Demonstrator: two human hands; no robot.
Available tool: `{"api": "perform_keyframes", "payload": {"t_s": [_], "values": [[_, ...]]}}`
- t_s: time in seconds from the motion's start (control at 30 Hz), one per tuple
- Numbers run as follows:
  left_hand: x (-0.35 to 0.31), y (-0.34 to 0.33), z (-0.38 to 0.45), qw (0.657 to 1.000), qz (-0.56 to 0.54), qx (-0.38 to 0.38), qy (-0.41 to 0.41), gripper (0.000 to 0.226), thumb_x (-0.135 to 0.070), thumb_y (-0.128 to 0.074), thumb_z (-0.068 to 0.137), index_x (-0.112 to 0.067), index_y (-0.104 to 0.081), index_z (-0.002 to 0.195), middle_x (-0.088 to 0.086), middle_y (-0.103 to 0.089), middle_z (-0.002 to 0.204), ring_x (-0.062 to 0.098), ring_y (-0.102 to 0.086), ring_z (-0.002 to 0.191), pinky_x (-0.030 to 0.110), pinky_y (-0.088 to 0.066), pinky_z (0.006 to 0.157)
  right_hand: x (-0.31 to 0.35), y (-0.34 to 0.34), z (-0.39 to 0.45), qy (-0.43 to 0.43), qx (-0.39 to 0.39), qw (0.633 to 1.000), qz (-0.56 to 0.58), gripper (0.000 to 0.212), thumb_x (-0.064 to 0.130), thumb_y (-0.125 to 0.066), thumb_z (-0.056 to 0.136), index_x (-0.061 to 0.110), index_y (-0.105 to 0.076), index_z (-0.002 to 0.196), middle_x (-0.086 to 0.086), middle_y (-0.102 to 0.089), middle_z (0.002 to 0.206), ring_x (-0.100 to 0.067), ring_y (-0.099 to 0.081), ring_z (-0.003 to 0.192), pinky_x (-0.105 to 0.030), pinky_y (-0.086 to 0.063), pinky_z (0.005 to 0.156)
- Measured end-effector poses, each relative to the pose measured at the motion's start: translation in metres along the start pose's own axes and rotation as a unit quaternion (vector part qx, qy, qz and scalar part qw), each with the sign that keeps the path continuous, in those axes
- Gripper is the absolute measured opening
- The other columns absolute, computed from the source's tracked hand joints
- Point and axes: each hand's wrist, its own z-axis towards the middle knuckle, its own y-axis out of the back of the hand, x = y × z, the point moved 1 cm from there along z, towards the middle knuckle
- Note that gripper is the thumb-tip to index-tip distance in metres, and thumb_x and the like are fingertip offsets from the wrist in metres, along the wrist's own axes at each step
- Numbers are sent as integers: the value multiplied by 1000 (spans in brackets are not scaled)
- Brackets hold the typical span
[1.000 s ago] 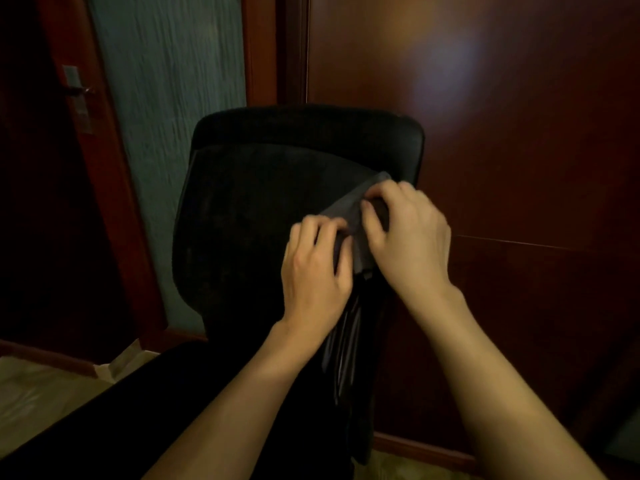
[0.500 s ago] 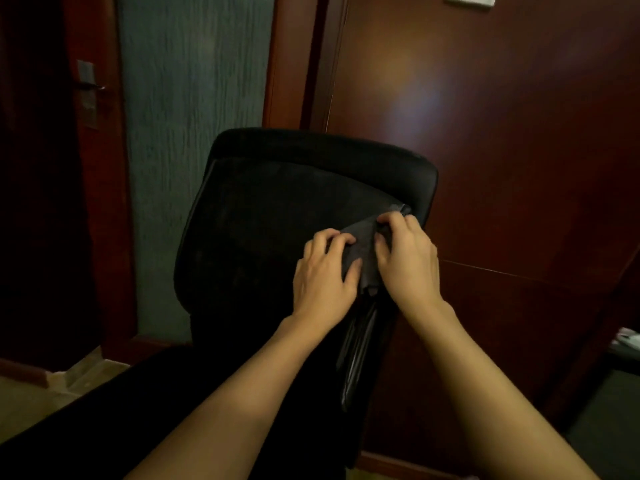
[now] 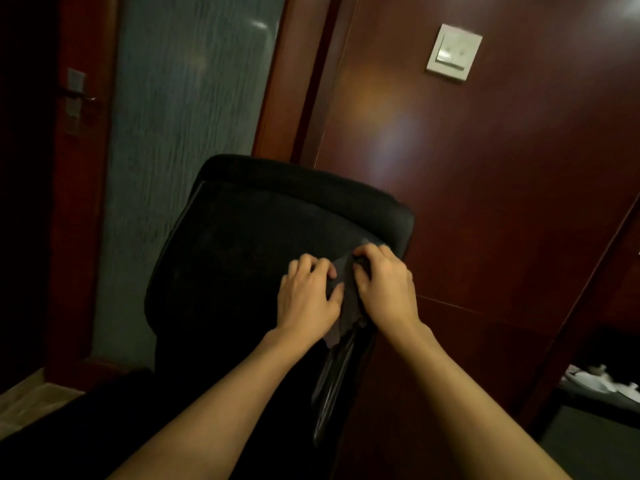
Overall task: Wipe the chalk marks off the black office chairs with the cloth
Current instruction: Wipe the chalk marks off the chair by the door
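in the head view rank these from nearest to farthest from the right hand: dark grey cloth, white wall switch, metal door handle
1. The dark grey cloth, pinched in the right hand against the black office chair's backrest.
2. The white wall switch, up on the wooden panel above that hand.
3. The metal door handle, far off to the left.

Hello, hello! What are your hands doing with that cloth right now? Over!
Both hands, left and right, hold the cloth on the chair. No chalk marks visible. Nothing blocking.
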Motion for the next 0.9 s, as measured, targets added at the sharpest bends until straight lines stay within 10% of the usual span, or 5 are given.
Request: {"api": "perform_keyframes", "payload": {"t_s": [0.2, 0.47, 0.73, 0.9], "values": [[-6, -6, 16, 988, 42, -129, -74, 20, -28, -64, 91, -17, -68, 106, 5, -56, 115, 24, -53, 107, 39, -49, 81, -5, -3, 6, -34, -51, 998, 3, 28, 22, -55, 98, 11, -58, 123, -10, -60, 114, -37, -64, 91, -40, -49, 69], [27, -37, -80, 990, -7, -87, -114, 33, -34, -55, 93, -14, -67, 116, 0, -62, 111, 18, -59, 101, 38, -56, 80, -16, -23, -71, 23, -4, 999, 41, 24, 14, -72, 86, 10, -65, 109, -8, -63, 95, -28, -66, 65, -33, -50, 49], [-4, -21, -18, 989, -13, -101, -109, 29, -26, -55, 90, -9, -69, 108, 5, -63, 103, 24, -60, 98, 40, -53, 83, -21, -8, -17, -32, -61, 996, 50, 23, 18, -60, 92, 11, -61, 114, -12, -64, 108, -39, -65, 91, -42, -51, 70], [32, -34, -82, 987, -17, -88, -133, 25, -22, -57, 94, -9, -71, 109, 2, -64, 102, 23, -62, 94, 42, -55, 78, -12, -36, -80, -8, -28, 997, 65, 19, 14, -69, 86, 9, -64, 103, -11, -62, 91, -34, -65, 64, -40, -52, 49]]}}
